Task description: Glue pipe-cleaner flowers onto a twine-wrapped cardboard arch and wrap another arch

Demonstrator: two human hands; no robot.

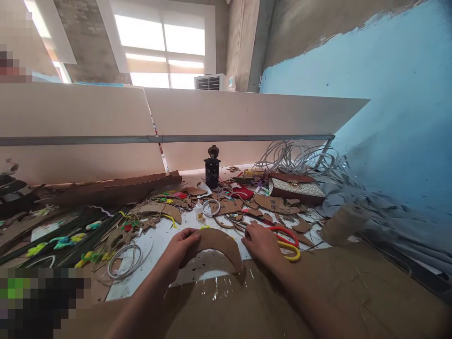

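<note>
Cardboard sheet [328, 287]: brown, spread along the near edge, glossy in a patch at centre.
Left hand [181, 246]: pinched shut on the left end of the curved cardboard piece [222, 239], thumb uppermost.
Position of curved cardboard piece: between both hands, arched, hollow side facing near, right end close to the glossy patch.
Right hand [262, 242]: fingers bent, low, just right of the curved cardboard piece; cannot tell if empty or holding.
Scissors [291, 245]: red and yellow handles, just beside the right hand, on its right.
White worktop [123, 288]: partly covered with scraps.
Glue bottle [199, 213]: small, white, upright, beyond the curved cardboard piece.
Black bottle [212, 173]: upright at the far centre, lid raised.
Handbag [298, 188]: patterned, with brown flap, far right.
Wire bundle [300, 157]: loosely looped, behind the handbag.
Coloured yarn pieces [68, 241]: yellow, green and blue, left.
</note>
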